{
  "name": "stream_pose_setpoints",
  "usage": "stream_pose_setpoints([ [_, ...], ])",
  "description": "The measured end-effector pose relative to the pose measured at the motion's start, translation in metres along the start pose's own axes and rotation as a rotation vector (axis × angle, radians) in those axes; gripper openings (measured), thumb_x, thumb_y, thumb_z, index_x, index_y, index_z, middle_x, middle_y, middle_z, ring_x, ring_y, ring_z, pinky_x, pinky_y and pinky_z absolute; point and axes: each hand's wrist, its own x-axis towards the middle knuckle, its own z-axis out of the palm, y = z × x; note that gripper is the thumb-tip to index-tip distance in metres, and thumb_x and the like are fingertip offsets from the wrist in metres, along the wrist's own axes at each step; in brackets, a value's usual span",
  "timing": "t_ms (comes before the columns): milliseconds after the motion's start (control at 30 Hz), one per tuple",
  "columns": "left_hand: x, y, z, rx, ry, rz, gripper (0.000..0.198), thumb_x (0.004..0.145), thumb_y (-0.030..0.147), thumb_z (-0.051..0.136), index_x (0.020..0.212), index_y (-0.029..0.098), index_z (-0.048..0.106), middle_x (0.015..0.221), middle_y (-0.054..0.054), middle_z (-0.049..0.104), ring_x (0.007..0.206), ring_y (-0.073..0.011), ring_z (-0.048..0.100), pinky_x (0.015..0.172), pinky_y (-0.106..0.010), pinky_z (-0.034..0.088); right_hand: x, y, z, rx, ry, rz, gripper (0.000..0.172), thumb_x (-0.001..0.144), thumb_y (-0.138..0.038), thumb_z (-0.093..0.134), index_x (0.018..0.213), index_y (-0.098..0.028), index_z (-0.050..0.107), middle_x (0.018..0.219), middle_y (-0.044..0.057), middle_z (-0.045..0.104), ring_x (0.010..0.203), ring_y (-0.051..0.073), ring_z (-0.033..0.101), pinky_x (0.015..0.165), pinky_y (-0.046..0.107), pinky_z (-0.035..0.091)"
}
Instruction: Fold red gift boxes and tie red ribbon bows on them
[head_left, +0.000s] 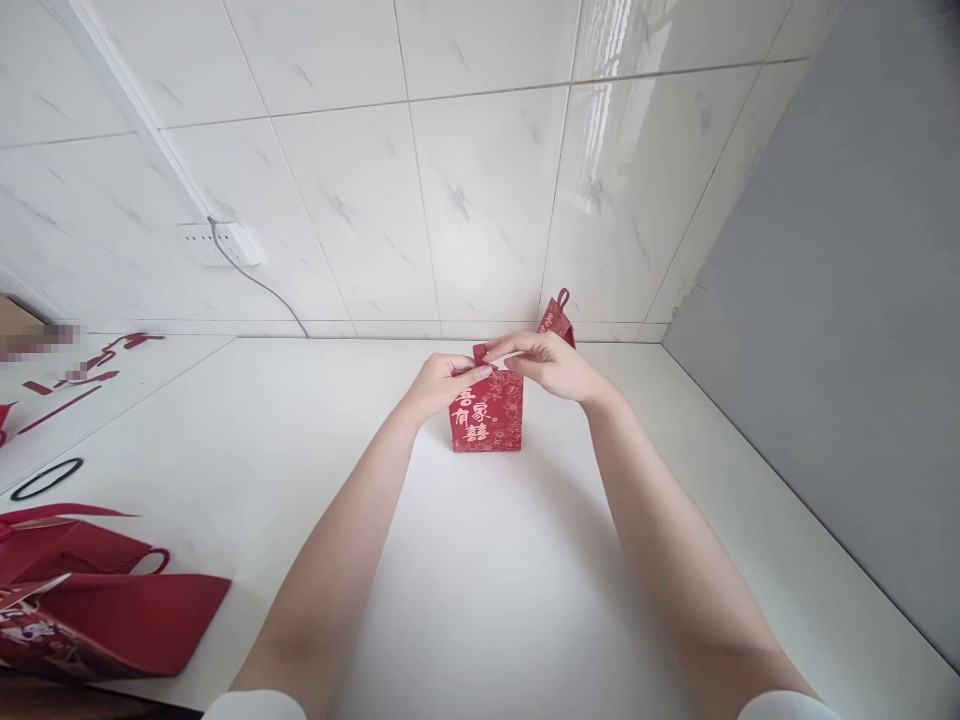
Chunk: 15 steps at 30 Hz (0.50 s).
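Note:
A small red gift box (495, 415) with pale characters and a floral print stands upright on the white table. A red ribbon loop (481, 354) rises from its top edge. My left hand (442, 384) is closed on the top left of the box, its thumb lying along the upper edge. From the other side my right hand (555, 366) reaches over the top right. Its index finger is stretched out to the ribbon loop, and a gap shows between that finger and the thumb. The fingertips partly hide the top of the box.
Behind my right hand, a second red box (556, 318) with a ribbon loop leans near the tiled wall. Large red bags (142, 620) lie at the lower left, beside a black ring (46, 479). Red ribbon pieces (97, 365) are farther left. A grey panel (840, 300) borders the right.

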Motion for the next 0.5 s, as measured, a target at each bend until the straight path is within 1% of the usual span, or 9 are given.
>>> stream_pose_setpoints([
  [33, 0.001, -0.002, 0.001, -0.002, 0.021, -0.001, 0.04, 0.076, 0.053, 0.062, 0.079, 0.014, 0.069, 0.073, -0.003, 0.064, 0.066, -0.0141, 0.056, 0.06, -0.025, 0.04, 0.001, 0.002, 0.001, 0.029, 0.038, 0.024, 0.019, 0.084, -0.025, 0.054, 0.098, -0.022, 0.067, 0.113, 0.005, 0.066, 0.103, 0.022, 0.061, 0.088, 0.038, 0.048],
  [67, 0.002, -0.003, 0.002, 0.007, 0.041, 0.003, 0.04, 0.076, 0.053, 0.062, 0.077, 0.014, 0.069, 0.071, -0.003, 0.063, 0.065, -0.0134, 0.054, 0.059, -0.025, 0.038, 0.001, 0.004, 0.003, 0.056, 0.071, 0.046, 0.02, 0.083, -0.029, 0.058, 0.1, -0.022, 0.064, 0.11, 0.006, 0.067, 0.099, 0.021, 0.063, 0.086, 0.038, 0.049],
  [167, 0.003, -0.005, 0.006, 0.071, 0.084, 0.039, 0.041, 0.074, 0.053, 0.063, 0.068, 0.013, 0.067, 0.061, 0.0, 0.056, 0.059, -0.011, 0.049, 0.054, -0.024, 0.034, 0.005, 0.01, 0.008, 0.086, 0.117, 0.094, 0.038, 0.076, -0.037, 0.069, 0.109, -0.022, 0.059, 0.106, 0.007, 0.067, 0.09, 0.02, 0.064, 0.079, 0.036, 0.052],
  [200, 0.004, -0.004, 0.007, 0.085, 0.093, 0.049, 0.041, 0.074, 0.053, 0.064, 0.067, 0.013, 0.067, 0.06, 0.0, 0.056, 0.058, -0.0108, 0.048, 0.054, -0.023, 0.033, 0.006, 0.012, 0.011, 0.074, 0.12, 0.104, 0.04, 0.074, -0.039, 0.071, 0.108, -0.022, 0.06, 0.103, 0.007, 0.068, 0.088, 0.019, 0.064, 0.078, 0.035, 0.052],
  [267, 0.004, -0.003, 0.01, 0.084, 0.1, 0.066, 0.039, 0.073, 0.052, 0.065, 0.07, 0.013, 0.069, 0.062, 0.0, 0.058, 0.06, -0.0117, 0.05, 0.056, -0.024, 0.036, 0.008, 0.015, 0.016, 0.05, 0.143, 0.118, 0.035, 0.072, -0.043, 0.072, 0.098, -0.02, 0.065, 0.093, 0.006, 0.069, 0.083, 0.019, 0.064, 0.074, 0.033, 0.052],
  [300, 0.003, -0.003, 0.011, 0.072, 0.092, 0.069, 0.038, 0.072, 0.051, 0.066, 0.072, 0.013, 0.07, 0.065, -0.001, 0.061, 0.062, -0.0126, 0.052, 0.058, -0.024, 0.038, 0.01, 0.016, 0.018, 0.054, 0.162, 0.12, 0.032, 0.072, -0.045, 0.071, 0.09, -0.019, 0.067, 0.087, 0.005, 0.069, 0.079, 0.019, 0.064, 0.071, 0.032, 0.052],
  [367, 0.003, -0.002, 0.012, 0.051, 0.065, 0.068, 0.037, 0.07, 0.049, 0.068, 0.075, 0.013, 0.071, 0.069, -0.002, 0.063, 0.065, -0.0138, 0.054, 0.061, -0.025, 0.04, 0.012, 0.019, 0.02, 0.091, 0.191, 0.121, 0.031, 0.073, -0.048, 0.07, 0.08, -0.018, 0.067, 0.077, 0.004, 0.068, 0.069, 0.017, 0.062, 0.062, 0.03, 0.049],
  [433, 0.003, -0.002, 0.013, 0.054, 0.048, 0.063, 0.036, 0.069, 0.049, 0.069, 0.072, 0.013, 0.07, 0.066, -0.002, 0.062, 0.063, -0.0133, 0.053, 0.06, -0.025, 0.039, 0.013, 0.02, 0.021, 0.119, 0.224, 0.112, 0.032, 0.071, -0.049, 0.071, 0.075, -0.018, 0.066, 0.071, 0.003, 0.066, 0.062, 0.015, 0.058, 0.056, 0.028, 0.045],
  [500, 0.002, -0.003, 0.012, 0.066, 0.047, 0.063, 0.036, 0.069, 0.049, 0.069, 0.068, 0.013, 0.067, 0.061, 0.0, 0.058, 0.059, -0.012, 0.05, 0.057, -0.025, 0.037, 0.014, 0.02, 0.021, 0.109, 0.265, 0.098, 0.033, 0.071, -0.049, 0.071, 0.069, -0.017, 0.065, 0.067, 0.002, 0.064, 0.059, 0.013, 0.054, 0.054, 0.027, 0.042],
])
